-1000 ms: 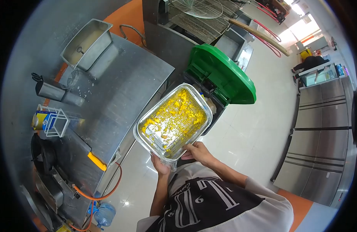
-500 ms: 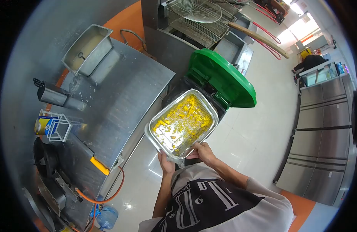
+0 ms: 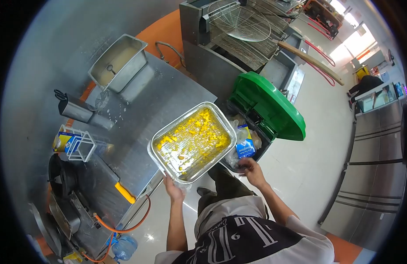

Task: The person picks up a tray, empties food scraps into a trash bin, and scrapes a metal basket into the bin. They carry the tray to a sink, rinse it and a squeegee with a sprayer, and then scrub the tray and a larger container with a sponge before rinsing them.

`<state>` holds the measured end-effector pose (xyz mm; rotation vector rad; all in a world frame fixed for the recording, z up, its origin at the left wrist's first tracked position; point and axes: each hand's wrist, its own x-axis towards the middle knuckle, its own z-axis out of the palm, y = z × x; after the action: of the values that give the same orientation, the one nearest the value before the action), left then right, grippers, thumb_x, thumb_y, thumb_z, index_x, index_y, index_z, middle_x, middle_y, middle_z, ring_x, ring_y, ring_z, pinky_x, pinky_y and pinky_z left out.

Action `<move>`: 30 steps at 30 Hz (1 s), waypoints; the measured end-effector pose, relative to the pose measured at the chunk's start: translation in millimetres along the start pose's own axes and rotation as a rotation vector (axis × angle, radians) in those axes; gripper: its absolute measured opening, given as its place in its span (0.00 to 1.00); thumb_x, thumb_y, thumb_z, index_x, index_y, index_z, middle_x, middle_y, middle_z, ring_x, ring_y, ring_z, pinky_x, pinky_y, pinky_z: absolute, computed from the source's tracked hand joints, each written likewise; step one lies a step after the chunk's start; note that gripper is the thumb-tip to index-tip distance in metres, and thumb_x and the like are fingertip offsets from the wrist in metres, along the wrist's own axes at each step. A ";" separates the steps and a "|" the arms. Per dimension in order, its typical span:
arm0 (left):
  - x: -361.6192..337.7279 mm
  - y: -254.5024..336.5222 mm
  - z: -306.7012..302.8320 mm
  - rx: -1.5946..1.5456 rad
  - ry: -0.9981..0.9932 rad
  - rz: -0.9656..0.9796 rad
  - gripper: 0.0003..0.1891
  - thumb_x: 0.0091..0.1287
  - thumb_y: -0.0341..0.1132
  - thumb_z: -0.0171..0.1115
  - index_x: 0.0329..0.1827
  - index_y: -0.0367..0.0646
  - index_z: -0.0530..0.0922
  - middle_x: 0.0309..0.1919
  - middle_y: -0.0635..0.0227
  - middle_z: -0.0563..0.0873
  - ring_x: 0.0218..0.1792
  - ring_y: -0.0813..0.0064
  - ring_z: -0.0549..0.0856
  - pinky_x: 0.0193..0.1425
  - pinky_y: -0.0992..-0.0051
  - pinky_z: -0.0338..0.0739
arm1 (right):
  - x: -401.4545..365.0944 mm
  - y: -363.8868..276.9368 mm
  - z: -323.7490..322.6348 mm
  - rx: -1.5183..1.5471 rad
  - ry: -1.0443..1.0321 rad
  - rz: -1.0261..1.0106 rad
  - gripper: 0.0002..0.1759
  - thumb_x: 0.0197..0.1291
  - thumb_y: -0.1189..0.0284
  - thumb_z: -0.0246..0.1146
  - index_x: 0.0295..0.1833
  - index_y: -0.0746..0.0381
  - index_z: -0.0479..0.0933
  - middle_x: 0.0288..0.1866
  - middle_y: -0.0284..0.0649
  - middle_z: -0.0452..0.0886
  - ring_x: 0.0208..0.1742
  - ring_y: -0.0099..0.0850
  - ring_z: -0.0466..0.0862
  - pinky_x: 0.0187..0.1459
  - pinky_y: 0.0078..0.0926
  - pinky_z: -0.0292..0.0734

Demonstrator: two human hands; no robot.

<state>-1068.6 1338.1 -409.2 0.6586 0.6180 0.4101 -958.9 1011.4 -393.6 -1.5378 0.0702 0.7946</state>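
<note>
Beside the bin (image 3: 269,145), the left hand (image 3: 174,191) grips the foil tray (image 3: 194,141); the right hand (image 3: 253,172), loosely curled, is empty.

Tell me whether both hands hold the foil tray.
No, only the left hand holds the foil tray; the right hand is apart from it.

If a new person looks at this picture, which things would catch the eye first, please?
Probably first the shallow silver foil tray with yellow crumbs scattered inside, held in the left hand at the centre. Next, the bright green plastic lid, standing open at the bin to its right. Then the yellow handle of a knife lying on the grey metal table, at lower left.
</note>
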 end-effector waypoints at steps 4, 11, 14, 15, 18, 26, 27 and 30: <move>-12.9 26.4 47.6 0.291 -0.019 0.088 0.26 0.84 0.39 0.46 0.81 0.39 0.60 0.70 0.60 0.75 0.68 0.68 0.76 0.74 0.66 0.67 | 12.8 -32.7 -6.3 0.094 0.292 -0.038 0.40 0.71 0.65 0.67 0.81 0.60 0.55 0.74 0.50 0.68 0.63 0.43 0.81 0.53 0.39 0.88; -43.3 -80.6 135.2 1.080 -0.340 0.437 0.31 0.81 0.36 0.48 0.81 0.27 0.55 0.79 0.37 0.59 0.79 0.39 0.60 0.81 0.50 0.54 | 1.3 -43.6 15.3 0.291 0.119 -0.140 0.47 0.74 0.48 0.60 0.85 0.55 0.45 0.84 0.50 0.51 0.76 0.50 0.70 0.61 0.46 0.82; -39.2 -148.5 133.0 1.307 -0.633 0.514 0.30 0.75 0.30 0.57 0.80 0.46 0.65 0.79 0.36 0.55 0.77 0.31 0.59 0.80 0.46 0.58 | 18.1 -4.8 26.6 0.268 0.276 -0.233 0.49 0.72 0.49 0.64 0.83 0.64 0.46 0.79 0.52 0.58 0.68 0.41 0.74 0.66 0.37 0.73; -39.4 -160.7 132.3 1.434 -0.716 0.511 0.33 0.71 0.28 0.61 0.80 0.44 0.65 0.79 0.38 0.54 0.77 0.31 0.58 0.80 0.44 0.57 | 29.9 14.8 30.0 0.223 0.457 -0.202 0.46 0.72 0.51 0.64 0.79 0.66 0.50 0.75 0.53 0.63 0.66 0.39 0.75 0.66 0.37 0.73; -38.3 -177.0 135.8 1.551 -0.833 0.475 0.35 0.67 0.27 0.65 0.79 0.41 0.66 0.80 0.39 0.53 0.77 0.31 0.56 0.79 0.39 0.56 | 39.2 32.6 21.8 0.283 0.685 -0.162 0.39 0.72 0.54 0.66 0.72 0.69 0.56 0.66 0.51 0.71 0.63 0.37 0.76 0.65 0.35 0.74; -55.3 -190.7 133.5 0.835 -0.696 0.136 0.42 0.70 0.25 0.61 0.85 0.39 0.49 0.83 0.50 0.52 0.82 0.47 0.57 0.81 0.46 0.58 | 42.3 -39.4 -6.7 -0.179 0.832 -0.071 0.43 0.51 0.52 0.81 0.60 0.71 0.70 0.47 0.55 0.86 0.48 0.44 0.88 0.51 0.36 0.82; -57.0 -177.9 135.4 0.710 -0.684 -0.001 0.46 0.72 0.25 0.59 0.86 0.40 0.39 0.84 0.53 0.52 0.82 0.57 0.58 0.80 0.56 0.63 | 47.7 -40.4 -10.8 -0.205 0.862 -0.086 0.46 0.41 0.52 0.84 0.56 0.71 0.73 0.43 0.59 0.87 0.46 0.50 0.89 0.49 0.40 0.83; -41.7 -151.7 94.0 0.728 -0.688 -0.156 0.43 0.72 0.23 0.58 0.86 0.39 0.42 0.85 0.55 0.51 0.82 0.55 0.57 0.79 0.58 0.66 | 45.0 -40.9 -22.8 -0.377 0.783 -0.168 0.43 0.39 0.54 0.84 0.53 0.72 0.76 0.45 0.55 0.88 0.48 0.48 0.89 0.53 0.37 0.82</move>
<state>-1015.0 1164.9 -436.0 1.3558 0.1335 -0.2193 -894.9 1015.9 -383.6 -2.1091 0.3773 0.0303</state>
